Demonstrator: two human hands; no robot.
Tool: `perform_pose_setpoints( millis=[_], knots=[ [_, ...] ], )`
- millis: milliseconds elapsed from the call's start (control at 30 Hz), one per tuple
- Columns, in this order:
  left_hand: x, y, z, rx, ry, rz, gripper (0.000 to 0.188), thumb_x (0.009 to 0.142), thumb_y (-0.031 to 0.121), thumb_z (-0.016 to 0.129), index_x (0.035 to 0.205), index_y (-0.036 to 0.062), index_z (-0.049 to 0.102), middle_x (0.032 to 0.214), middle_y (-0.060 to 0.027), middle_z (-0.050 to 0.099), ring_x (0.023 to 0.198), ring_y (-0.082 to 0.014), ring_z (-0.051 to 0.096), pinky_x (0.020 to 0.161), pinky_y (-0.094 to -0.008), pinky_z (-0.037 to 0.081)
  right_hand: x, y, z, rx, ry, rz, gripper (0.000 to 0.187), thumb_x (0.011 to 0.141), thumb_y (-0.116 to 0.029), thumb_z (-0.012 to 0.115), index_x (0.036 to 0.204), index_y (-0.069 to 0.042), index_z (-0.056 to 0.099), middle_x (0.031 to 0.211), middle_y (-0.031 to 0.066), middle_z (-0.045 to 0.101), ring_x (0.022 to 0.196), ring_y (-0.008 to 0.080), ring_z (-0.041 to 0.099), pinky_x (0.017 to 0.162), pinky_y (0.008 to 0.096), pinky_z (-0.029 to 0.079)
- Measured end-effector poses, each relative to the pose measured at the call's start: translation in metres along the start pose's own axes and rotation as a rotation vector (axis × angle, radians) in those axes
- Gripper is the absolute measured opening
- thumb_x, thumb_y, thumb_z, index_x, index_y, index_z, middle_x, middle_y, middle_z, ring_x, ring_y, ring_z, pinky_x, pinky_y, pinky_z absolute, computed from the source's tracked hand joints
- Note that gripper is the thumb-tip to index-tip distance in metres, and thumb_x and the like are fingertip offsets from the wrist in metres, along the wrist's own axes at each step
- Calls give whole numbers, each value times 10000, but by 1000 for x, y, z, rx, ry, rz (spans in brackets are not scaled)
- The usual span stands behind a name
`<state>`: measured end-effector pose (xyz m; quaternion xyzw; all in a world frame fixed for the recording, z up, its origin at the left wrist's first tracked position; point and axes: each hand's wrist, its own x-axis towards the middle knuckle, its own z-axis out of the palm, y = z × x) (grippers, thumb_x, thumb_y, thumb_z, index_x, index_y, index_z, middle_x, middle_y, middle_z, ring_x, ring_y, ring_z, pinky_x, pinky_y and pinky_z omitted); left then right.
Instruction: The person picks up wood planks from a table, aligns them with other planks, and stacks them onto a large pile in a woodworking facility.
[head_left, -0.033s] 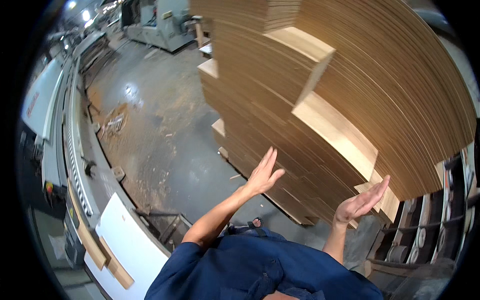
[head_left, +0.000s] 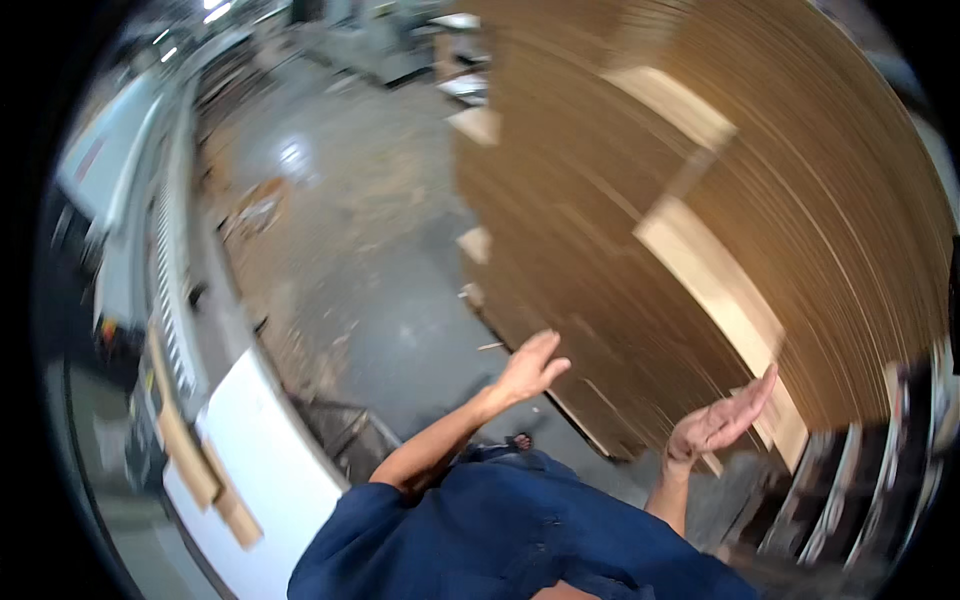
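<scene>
A tall stack of brown boards [head_left: 570, 230], packed edge-on in many thin layers with stepped pale wood faces [head_left: 705, 270], rises in front of me. My left hand [head_left: 530, 368] hovers at the near left side of the stack, its fingers stretched out and slightly smeared. Nothing is in it. Over by the lower right of the stack, my right hand [head_left: 722, 420] is held flat with the palm turned inward, also holding nothing. Whether either hand touches the boards, I cannot tell.
Along the left runs a long machine [head_left: 180, 300] beside a white panel [head_left: 270, 450] with wood strips [head_left: 190, 460] at its edge. A dark rack [head_left: 850, 480] stands at the lower right. Debris [head_left: 260, 208] lies on the grey floor [head_left: 400, 320].
The whole view has swung, so the stack, floor and machine sit farther right and the picture is more blurred. My left hand appears slightly lower; both hands remain outstretched.
</scene>
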<state>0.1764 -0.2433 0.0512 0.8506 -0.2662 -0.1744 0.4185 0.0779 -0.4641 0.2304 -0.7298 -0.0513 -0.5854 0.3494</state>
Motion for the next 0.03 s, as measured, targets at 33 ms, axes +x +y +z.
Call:
perform_pose_setpoints(
  millis=[33],
  knots=[
    [-30,-18,-11,-16,73,-84,867,903,439,601,1477,-56,180,1554,-235,185,1424,-420,201,1166,-429,215,-11,-12,11,36,-95,66,743,978,-466,397,1455,76,223,1523,226,264,1431,370,216,1189,491,125]
  ],
)
